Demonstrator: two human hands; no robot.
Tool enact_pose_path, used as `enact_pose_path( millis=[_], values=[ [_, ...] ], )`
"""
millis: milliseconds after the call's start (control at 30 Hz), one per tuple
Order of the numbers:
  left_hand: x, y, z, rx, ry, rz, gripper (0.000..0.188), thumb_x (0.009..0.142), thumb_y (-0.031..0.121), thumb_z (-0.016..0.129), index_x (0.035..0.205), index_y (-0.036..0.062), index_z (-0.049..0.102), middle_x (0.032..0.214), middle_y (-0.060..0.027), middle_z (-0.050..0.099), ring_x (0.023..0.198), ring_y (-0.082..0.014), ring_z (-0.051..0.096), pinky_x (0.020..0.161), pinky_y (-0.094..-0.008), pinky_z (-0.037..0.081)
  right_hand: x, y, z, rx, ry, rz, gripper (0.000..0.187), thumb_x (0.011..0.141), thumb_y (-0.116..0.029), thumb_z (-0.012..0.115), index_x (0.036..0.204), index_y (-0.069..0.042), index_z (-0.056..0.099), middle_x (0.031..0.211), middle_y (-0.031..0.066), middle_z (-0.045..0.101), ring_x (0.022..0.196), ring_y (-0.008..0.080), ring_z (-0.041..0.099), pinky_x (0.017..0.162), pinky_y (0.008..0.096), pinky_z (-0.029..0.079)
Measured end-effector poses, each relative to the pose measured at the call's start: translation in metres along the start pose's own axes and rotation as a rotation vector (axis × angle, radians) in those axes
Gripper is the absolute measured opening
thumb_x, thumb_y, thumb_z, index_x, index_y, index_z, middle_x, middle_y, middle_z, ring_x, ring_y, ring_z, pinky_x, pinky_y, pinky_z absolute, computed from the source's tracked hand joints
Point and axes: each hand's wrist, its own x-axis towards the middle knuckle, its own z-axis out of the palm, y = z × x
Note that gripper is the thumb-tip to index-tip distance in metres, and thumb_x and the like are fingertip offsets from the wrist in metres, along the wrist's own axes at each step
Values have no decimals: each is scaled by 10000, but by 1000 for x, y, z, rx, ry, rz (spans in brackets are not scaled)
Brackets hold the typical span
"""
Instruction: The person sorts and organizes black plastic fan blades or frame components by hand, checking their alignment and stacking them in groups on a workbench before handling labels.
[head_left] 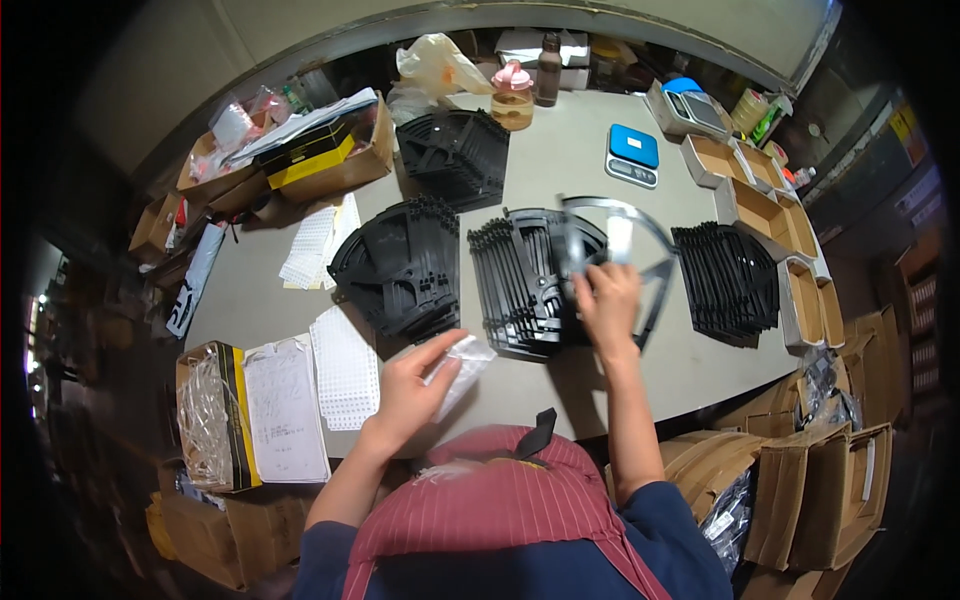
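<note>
1. Both hands are raised over the near half of the surface (560, 400), well apart from each other.
2. Left hand (408, 392): thumb and fingers pinch a whitish sheet (467, 368), which slants up to the right, near the front of the middle stack (520, 285).
3. Right hand (608, 300): fingers and thumb close on a black frame (574, 240), roughly fan-shaped with an open centre and blurred.
4. That frame rises beyond the right fingers and spreads to the right of the hand, between the middle stack and the right stack (725, 280), overlapping the former in view.
5. Just beyond the right fingertips shows a white patch (620, 240); whether it sits on the frame or is held against it, I cannot tell.
6. Ahead of the left hand lies the left stack (395, 270) of black parts, with the rear stack (455, 160) behind it.
7. Left of that hand, a printed sheet (345, 370) lies beside handwritten papers (285, 410).
8. Farther off stand a blue-topped scale (632, 150) and a pink-lidded jug (512, 100); open cartons (755, 212) line the right edge.
</note>
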Motion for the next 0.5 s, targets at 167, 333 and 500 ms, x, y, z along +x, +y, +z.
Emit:
enact_pose_path(
  millis=[167, 333, 500],
  values=[
    [-1, -4, -15, 109, 41, 51, 357, 940, 23, 630, 1292, 44, 687, 1016, -113, 728, 863, -158, 682, 759, -267, 535, -81, 76, -44, -309, 2, 204, 174, 836, -211, 754, 872, -41, 752, 870, 116, 662, 872, 342, 573, 827, 480, 441],
    [12, 5, -10, -32, -58, 17, 412, 919, 42, 682, 1329, 13, 657, 1008, -52, 719, 886, -101, 638, 833, -258, 516, -135, 82, -41, -308, -414, 357, 245, 853, -244, 745, 949, -19, 748, 922, 163, 683, 933, 370, 597, 868, 479, 449],
    [29, 31, -5, -184, -295, -158, 583, 888, 22, 731, 1425, 8, 504, 850, -25, 675, 791, -65, 606, 761, -231, 499, -89, 34, -64, 63, -187, 277, 390, 924, -270, 715, 1206, -3, 677, 1152, 210, 687, 1050, 390, 639, 937, 443, 491]
  ],
)
